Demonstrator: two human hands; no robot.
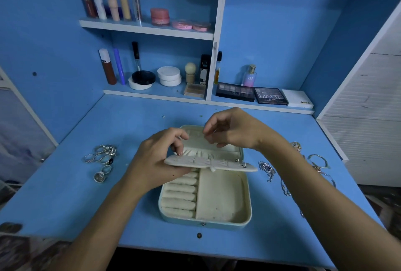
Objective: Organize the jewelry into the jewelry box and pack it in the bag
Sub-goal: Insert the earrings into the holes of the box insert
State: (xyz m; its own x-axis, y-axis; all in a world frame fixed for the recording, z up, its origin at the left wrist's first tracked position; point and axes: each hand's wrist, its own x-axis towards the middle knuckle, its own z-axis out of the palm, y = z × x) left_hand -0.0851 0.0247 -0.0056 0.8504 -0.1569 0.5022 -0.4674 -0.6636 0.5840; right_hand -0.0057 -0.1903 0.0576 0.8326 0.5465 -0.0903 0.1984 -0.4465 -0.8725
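A pale blue jewelry box (205,224) with a cream lining sits on the bright blue surface (86,201), silver rings (102,160) beside it, and white-edged shelves (149,30) hold pink jars (160,16).

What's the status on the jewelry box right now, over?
Left hand grips earring panel over open jewelry box. Right hand pinches above panel, item too small to tell. Rings left, chains right, unpacked. Nothing blocking.

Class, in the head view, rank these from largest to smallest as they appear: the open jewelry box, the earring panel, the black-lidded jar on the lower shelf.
1. jewelry box
2. earring panel
3. black-lidded jar, though it stands farther away
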